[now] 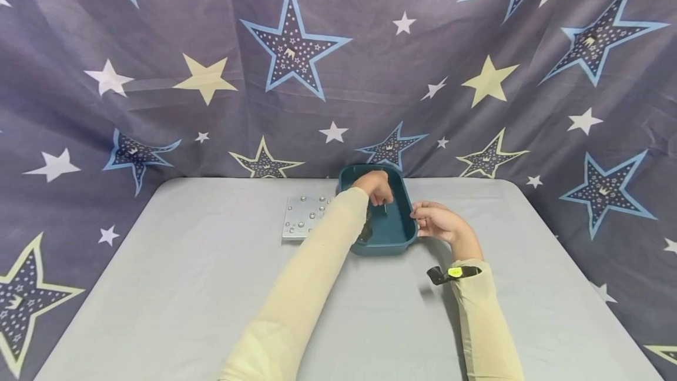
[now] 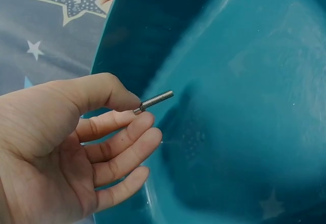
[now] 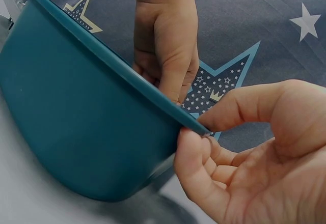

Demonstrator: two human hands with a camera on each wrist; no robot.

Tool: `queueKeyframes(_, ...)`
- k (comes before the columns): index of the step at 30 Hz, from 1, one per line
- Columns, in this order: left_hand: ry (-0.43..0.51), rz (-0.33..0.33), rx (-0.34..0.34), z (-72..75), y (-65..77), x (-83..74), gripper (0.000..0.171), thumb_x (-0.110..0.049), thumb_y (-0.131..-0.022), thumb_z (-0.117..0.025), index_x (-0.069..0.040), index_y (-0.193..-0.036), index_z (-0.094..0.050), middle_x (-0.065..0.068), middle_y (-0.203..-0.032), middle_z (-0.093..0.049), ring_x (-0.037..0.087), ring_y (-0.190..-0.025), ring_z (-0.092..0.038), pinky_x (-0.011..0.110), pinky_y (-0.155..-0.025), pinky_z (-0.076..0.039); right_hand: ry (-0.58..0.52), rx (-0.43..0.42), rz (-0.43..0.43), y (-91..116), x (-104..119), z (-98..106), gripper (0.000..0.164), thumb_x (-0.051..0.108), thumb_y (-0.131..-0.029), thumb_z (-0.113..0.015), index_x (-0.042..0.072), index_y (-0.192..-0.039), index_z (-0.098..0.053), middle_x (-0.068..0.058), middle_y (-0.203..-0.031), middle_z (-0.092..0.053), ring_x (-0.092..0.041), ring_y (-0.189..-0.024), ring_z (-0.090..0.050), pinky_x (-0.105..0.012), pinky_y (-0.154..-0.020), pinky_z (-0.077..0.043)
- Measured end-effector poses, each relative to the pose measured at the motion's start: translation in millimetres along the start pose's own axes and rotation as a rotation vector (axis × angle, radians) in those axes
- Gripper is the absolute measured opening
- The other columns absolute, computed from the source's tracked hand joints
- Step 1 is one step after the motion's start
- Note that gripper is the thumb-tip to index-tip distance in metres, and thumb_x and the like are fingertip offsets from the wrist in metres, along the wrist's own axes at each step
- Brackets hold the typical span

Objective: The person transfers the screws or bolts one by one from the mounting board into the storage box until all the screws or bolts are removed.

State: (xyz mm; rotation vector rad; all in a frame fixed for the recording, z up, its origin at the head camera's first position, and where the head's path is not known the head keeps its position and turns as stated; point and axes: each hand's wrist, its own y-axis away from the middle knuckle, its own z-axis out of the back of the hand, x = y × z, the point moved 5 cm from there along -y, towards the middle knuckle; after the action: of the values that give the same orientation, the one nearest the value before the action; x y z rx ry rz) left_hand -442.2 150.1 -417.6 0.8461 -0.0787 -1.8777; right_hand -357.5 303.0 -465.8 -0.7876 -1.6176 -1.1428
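My left hand (image 1: pixel 376 186) is over the inside of a teal plastic basin (image 1: pixel 383 249). Between its thumb and index finger it pinches a small silver screw (image 2: pixel 158 100), whose threaded shaft points away from the palm; the other fingers are loosely bent. At the basin's right side, my right hand (image 1: pixel 439 222) grips the rim between thumb and fingers, as the right wrist view shows up close. Left of the basin lies a flat metal plate (image 1: pixel 296 207) with several round metal fasteners on it, partly covered by the left sleeve.
Under everything is a table with a light grey cover (image 1: pixel 211 287). A dark curtain printed with stars (image 1: pixel 370 104) hangs behind its far edge and along the sides. The left forearm (image 1: pixel 301 287) crosses in front of the plate and the basin's left wall.
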Motion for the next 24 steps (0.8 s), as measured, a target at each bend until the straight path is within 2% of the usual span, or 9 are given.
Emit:
queueKeyframes(3, 0.001, 0.006, 0.002, -0.8, -2.1, 0.3, 0.028, -0.011, -0.09, -0.065, 0.001, -0.116, -0.062, 0.014, -0.105, -0.075, 0.025, -0.098, -0.075, 0.032, -0.086, -0.06, 0.009, 0.002, 0.002, -1, 0, 0, 0.012, -0.003, -0.096, -0.041, 0.006, -0.102, -0.044, 0.006, -0.067, -0.04, -0.004, -0.06, -0.043, -0.022, -0.061, -0.05)
queueKeyframes(6, -0.01, 0.016, -0.02, -2.2, -7.2, 1.5, 0.032, -0.013, -0.091, -0.067, 0.0, -0.12, -0.061, 0.009, -0.093, -0.073, 0.022, -0.087, -0.075, 0.029, -0.075, -0.059, 0.014, 0.003, 0.004, -1, -1, 0, 0.012, -0.002, -0.096, -0.041, 0.006, -0.103, -0.043, 0.007, -0.068, -0.04, -0.004, -0.061, -0.042, -0.022, -0.061, -0.05)
queueKeyframes(8, -0.027, 0.031, -0.041, -4.1, -13.3, 3.2, 0.03, -0.014, -0.09, -0.067, -0.002, -0.118, -0.062, 0.006, -0.084, -0.071, 0.018, -0.079, -0.074, 0.026, -0.067, -0.056, 0.015, 0.0, 0.004, 0, 0, 0, 0.012, -0.002, -0.096, -0.042, 0.006, -0.104, -0.043, 0.007, -0.068, -0.04, -0.004, -0.061, -0.042, -0.022, -0.062, -0.05)
queueKeyframes(12, -0.068, 0.067, -0.066, -10.1, -26.9, 7.9, 0.018, -0.015, -0.091, -0.067, -0.006, -0.107, -0.065, 0.001, -0.073, -0.067, 0.015, -0.07, -0.07, 0.024, -0.061, -0.052, 0.012, 0.001, 0.004, 0, -1, -1, 0.012, -0.002, -0.096, -0.042, 0.007, -0.103, -0.043, 0.007, -0.068, -0.04, -0.004, -0.061, -0.042, -0.022, -0.061, -0.05)
queueKeyframes(17, -0.077, 0.068, -0.081, -13.6, -28.3, 9.5, 0.01, -0.012, -0.091, -0.065, -0.006, -0.099, -0.066, 0.002, -0.073, -0.068, 0.015, -0.069, -0.07, 0.025, -0.062, -0.052, 0.013, -0.002, 0.001, -1, -1, -1, 0.013, -0.003, -0.095, -0.042, 0.008, -0.102, -0.043, 0.007, -0.068, -0.04, -0.004, -0.061, -0.042, -0.022, -0.061, -0.05)
queueKeyframes(20, -0.075, 0.062, -0.088, -14.4, -26.8, 8.1, 0.013, -0.011, -0.091, -0.065, -0.006, -0.103, -0.065, 0.002, -0.072, -0.067, 0.014, -0.066, -0.069, 0.023, -0.06, -0.052, 0.019, -0.007, 0.0, -1, -1, 0, 0.013, -0.002, -0.096, -0.041, 0.008, -0.102, -0.043, 0.007, -0.068, -0.04, -0.004, -0.061, -0.041, -0.022, -0.062, -0.05)
queueKeyframes(24, -0.057, 0.064, -0.088, -15.8, -26.8, 6.5, 0.024, -0.01, -0.092, -0.063, -0.004, -0.116, -0.063, 0.001, -0.071, -0.064, 0.012, -0.063, -0.065, 0.021, -0.056, -0.05, 0.015, -0.007, -0.003, 0, 0, 0, 0.012, -0.003, -0.096, -0.041, 0.008, -0.102, -0.043, 0.007, -0.069, -0.041, -0.003, -0.061, -0.042, -0.021, -0.061, -0.051)
